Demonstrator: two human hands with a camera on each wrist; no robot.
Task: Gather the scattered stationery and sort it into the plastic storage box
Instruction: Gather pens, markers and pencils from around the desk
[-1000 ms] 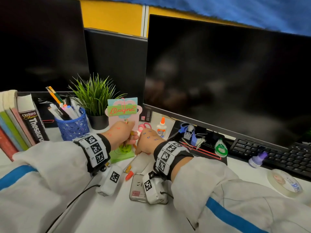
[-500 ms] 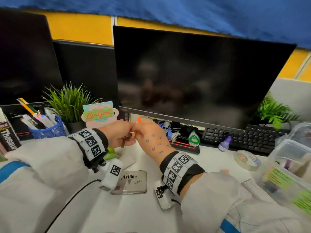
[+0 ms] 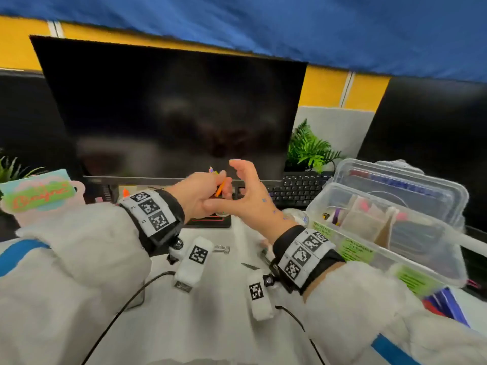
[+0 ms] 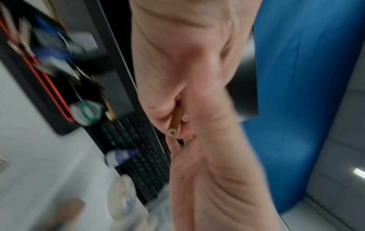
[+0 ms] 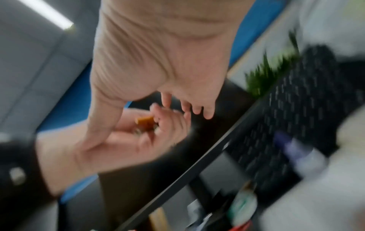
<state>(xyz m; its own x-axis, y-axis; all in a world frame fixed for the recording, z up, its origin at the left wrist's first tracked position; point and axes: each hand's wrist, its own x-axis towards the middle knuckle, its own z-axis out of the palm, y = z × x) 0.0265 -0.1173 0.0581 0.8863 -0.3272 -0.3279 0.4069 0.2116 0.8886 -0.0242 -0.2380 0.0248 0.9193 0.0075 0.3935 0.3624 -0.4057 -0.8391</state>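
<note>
Left hand [image 3: 200,196] grips pencils [image 3: 219,189], wrist view shows butt ends

Two hands [image 3: 200,196], one plastic storage box [image 3: 390,233], one keyboard [image 3: 297,189], two plants [image 3: 309,150].

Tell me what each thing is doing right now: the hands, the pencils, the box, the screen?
Left hand: gripping a bunch of pencils.
Right hand: open, fingers spread, beside the left hand.
Pencils: held upright above the desk.
Box: open, with stationery inside.
Lid: off, behind the box.
Monitor: dark.
</note>
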